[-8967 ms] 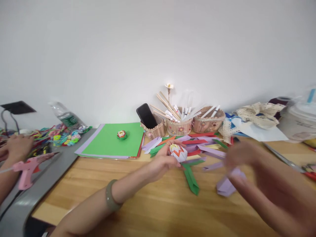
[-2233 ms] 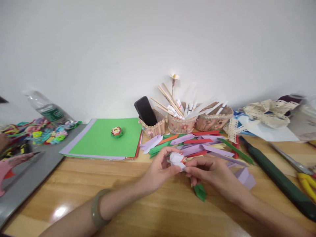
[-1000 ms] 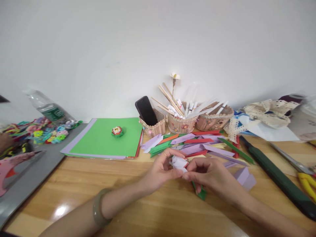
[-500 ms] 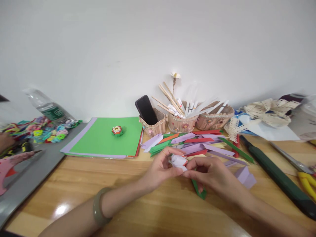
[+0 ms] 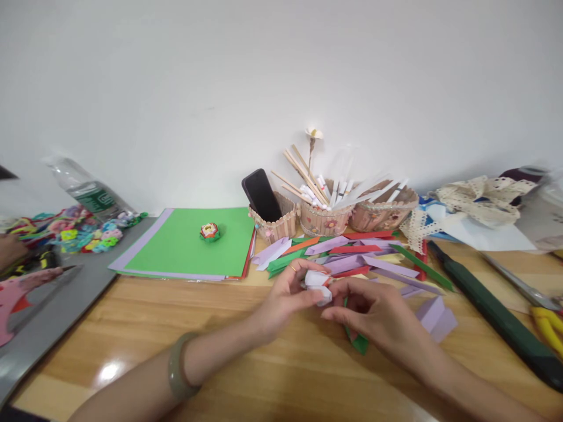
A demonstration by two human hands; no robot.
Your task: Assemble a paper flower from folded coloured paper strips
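Head view: a wooden table (image 5: 145, 334) runs along a pale wall (image 5: 197, 117), with a green sheet (image 5: 176, 240) lying flat near the wall on a stack of paper. A small paper flower (image 5: 210, 232) sits on the green sheet. Left of the sheet are a grey board (image 5: 57, 316), a pink glue gun (image 5: 21, 287), a leaning bottle (image 5: 94, 196) and another person's hand (image 5: 11, 252) at the edge of view. Right of the sheet stand three small baskets, the nearest one (image 5: 275, 227) holding a phone (image 5: 263, 196), with a pile of folded paper strips (image 5: 347, 249) in front of them.

The white paper piece (image 5: 320, 284) is in the air, to the right of the green sheet and nearer the person. The left hand (image 5: 284, 302) reaches in from below the sheet, pinching the piece between its thumb and bent fingers. The right hand (image 5: 373, 308), farther right of the sheet, has its fingers curled and its thumb slightly apart from the forefinger, right beside the piece; whether it grips anything I cannot tell
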